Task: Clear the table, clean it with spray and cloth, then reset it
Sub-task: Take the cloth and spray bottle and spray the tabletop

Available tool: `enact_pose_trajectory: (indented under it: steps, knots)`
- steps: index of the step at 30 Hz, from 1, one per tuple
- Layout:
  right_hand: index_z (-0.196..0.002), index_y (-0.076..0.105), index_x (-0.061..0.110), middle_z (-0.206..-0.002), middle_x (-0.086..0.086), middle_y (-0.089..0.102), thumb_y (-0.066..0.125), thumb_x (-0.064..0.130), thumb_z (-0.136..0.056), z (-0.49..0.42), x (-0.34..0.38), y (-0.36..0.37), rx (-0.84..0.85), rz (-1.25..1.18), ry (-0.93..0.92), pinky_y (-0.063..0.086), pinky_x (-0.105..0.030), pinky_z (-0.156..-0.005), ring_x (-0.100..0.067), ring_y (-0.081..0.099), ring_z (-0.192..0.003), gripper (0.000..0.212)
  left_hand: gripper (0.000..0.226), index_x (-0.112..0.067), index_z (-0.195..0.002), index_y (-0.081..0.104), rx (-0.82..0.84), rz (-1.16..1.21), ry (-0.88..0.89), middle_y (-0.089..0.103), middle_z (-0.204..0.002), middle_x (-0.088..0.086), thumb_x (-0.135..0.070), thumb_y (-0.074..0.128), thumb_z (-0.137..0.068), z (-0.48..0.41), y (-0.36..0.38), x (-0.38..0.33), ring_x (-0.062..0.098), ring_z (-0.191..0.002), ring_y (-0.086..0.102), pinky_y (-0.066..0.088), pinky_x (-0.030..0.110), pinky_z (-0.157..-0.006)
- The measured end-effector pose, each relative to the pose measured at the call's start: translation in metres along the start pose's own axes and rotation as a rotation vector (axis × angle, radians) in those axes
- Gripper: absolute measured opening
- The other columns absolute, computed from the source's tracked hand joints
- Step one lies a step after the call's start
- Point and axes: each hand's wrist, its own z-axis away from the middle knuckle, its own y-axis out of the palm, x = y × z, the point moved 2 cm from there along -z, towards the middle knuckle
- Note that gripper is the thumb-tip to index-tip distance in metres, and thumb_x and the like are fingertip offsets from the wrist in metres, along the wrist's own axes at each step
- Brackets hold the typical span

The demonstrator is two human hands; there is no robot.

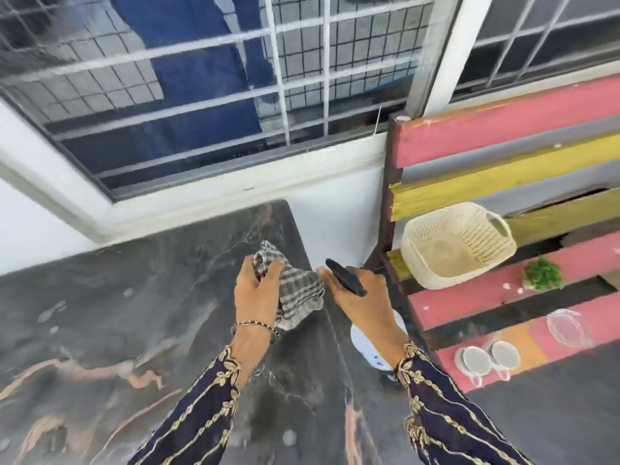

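Observation:
My left hand [256, 290] grips a bunched grey checked cloth [298, 297] just above the dark marble table [117, 330], near its far right corner. My right hand [360, 297] is closed around a spray bottle: its black trigger head [345, 277] sticks out over my fingers, and its white body [370, 350] shows below my wrist, past the table's right edge. The tabletop carries no dishes, only pale wet-looking smears.
A striped pink, yellow and black wooden bench [503, 297] stands to the right, holding a woven basket [456, 245], a small green plant [543, 273], a glass bowl [567, 328] and two white cups [486, 360]. A barred window [201, 95] lies beyond the table.

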Motion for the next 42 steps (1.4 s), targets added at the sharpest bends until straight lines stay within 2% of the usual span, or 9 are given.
enact_pose_trajectory:
  steps: [5, 9, 13, 19, 24, 31, 38, 41, 42]
  knots:
    - [-0.073, 0.06, 0.016, -0.048, 0.007, 0.054, 0.066, 0.068, -0.082, -0.057, -0.06, -0.047, -0.112, -0.082, -0.015, 0.044, -0.028, -0.051, -0.01, 0.054, -0.045, 0.053, 0.048, -0.006, -0.127, 0.053, 0.158, -0.057, 0.071, 0.067, -0.118, 0.013, -0.031, 0.064, -0.088, -0.017, 0.1, -0.009, 0.029, -0.109, 0.063, 0.05, 0.044, -0.097]
    - [-0.076, 0.051, 0.03, -0.056, 0.014, 0.055, 0.073, 0.065, -0.081, -0.101, -0.105, -0.086, -0.223, 0.024, -0.088, 0.047, -0.025, -0.05, -0.002, 0.055, -0.048, 0.041, 0.029, -0.008, -0.11, 0.056, 0.247, -0.13, 0.151, 0.063, -0.075, -0.003, -0.027, 0.063, -0.089, -0.028, 0.167, -0.012, 0.015, -0.062, 0.058, 0.041, 0.01, -0.049]
    - [-0.087, 0.056, 0.018, -0.067, 0.002, 0.059, 0.079, 0.062, -0.079, -0.137, -0.149, -0.108, -0.358, 0.234, -0.077, 0.05, -0.039, -0.054, -0.026, 0.064, -0.063, 0.051, 0.023, -0.011, -0.106, 0.056, 0.303, -0.189, 0.172, 0.058, -0.069, -0.007, -0.026, 0.062, -0.09, -0.039, 0.216, -0.008, 0.012, -0.06, 0.056, 0.038, 0.009, -0.045]
    - [-0.11, 0.054, 0.002, -0.089, -0.015, 0.067, 0.082, 0.063, -0.07, -0.168, -0.199, -0.11, -0.364, 0.325, 0.049, 0.055, -0.046, -0.063, -0.036, 0.068, -0.077, 0.079, 0.027, -0.011, -0.107, 0.055, 0.329, -0.271, 0.121, 0.065, -0.079, 0.005, -0.031, 0.061, -0.091, -0.052, 0.25, 0.016, 0.026, -0.072, 0.062, 0.047, 0.032, -0.063]
    - [-0.121, 0.05, -0.002, -0.106, -0.021, 0.068, 0.086, 0.063, -0.061, -0.182, -0.248, -0.096, -0.255, 0.407, 0.24, 0.053, -0.045, -0.071, -0.04, 0.07, -0.093, 0.095, 0.027, -0.014, -0.107, 0.05, 0.308, -0.333, 0.082, 0.06, -0.07, 0.003, -0.032, 0.06, -0.09, -0.069, 0.257, 0.048, 0.023, -0.059, 0.054, 0.046, 0.034, -0.056]
    - [-0.129, 0.042, -0.01, -0.119, -0.026, 0.062, 0.096, 0.041, -0.059, -0.177, -0.285, -0.065, -0.26, 0.232, 0.397, 0.048, -0.046, -0.091, -0.041, 0.061, -0.111, 0.102, 0.029, -0.011, -0.107, 0.051, 0.285, -0.37, 0.01, 0.066, -0.08, 0.013, -0.033, 0.059, -0.089, -0.075, 0.257, 0.079, 0.032, -0.072, 0.065, 0.051, 0.04, -0.064]
    - [-0.121, 0.043, -0.004, -0.112, -0.022, 0.069, 0.095, 0.01, -0.067, -0.172, -0.292, -0.065, -0.335, 0.039, 0.483, 0.05, -0.036, -0.093, -0.035, 0.066, -0.109, 0.075, 0.031, -0.025, -0.118, 0.052, 0.325, -0.379, 0.015, 0.043, -0.054, -0.005, -0.034, 0.058, -0.089, -0.078, 0.26, 0.091, 0.019, -0.048, 0.04, 0.036, 0.031, -0.058]
    - [-0.12, 0.047, -0.005, -0.117, -0.023, 0.069, 0.091, 0.0, -0.069, -0.169, -0.288, -0.074, -0.339, 0.042, 0.475, 0.042, 0.004, -0.073, -0.027, 0.07, -0.1, 0.068, 0.045, -0.02, -0.132, 0.049, 0.327, -0.381, 0.01, 0.041, -0.05, -0.005, -0.033, 0.058, -0.089, -0.072, 0.258, 0.091, 0.015, -0.044, 0.038, 0.033, 0.03, -0.056]
    - [-0.122, 0.047, -0.005, -0.121, -0.023, 0.068, 0.09, -0.002, -0.07, -0.167, -0.287, -0.075, -0.327, 0.047, 0.48, 0.04, 0.007, -0.061, -0.029, 0.071, -0.099, 0.067, 0.044, -0.02, -0.131, 0.05, 0.332, -0.385, 0.016, 0.039, -0.049, -0.005, -0.033, 0.058, -0.089, -0.071, 0.258, 0.09, 0.015, -0.043, 0.038, 0.032, 0.03, -0.054]
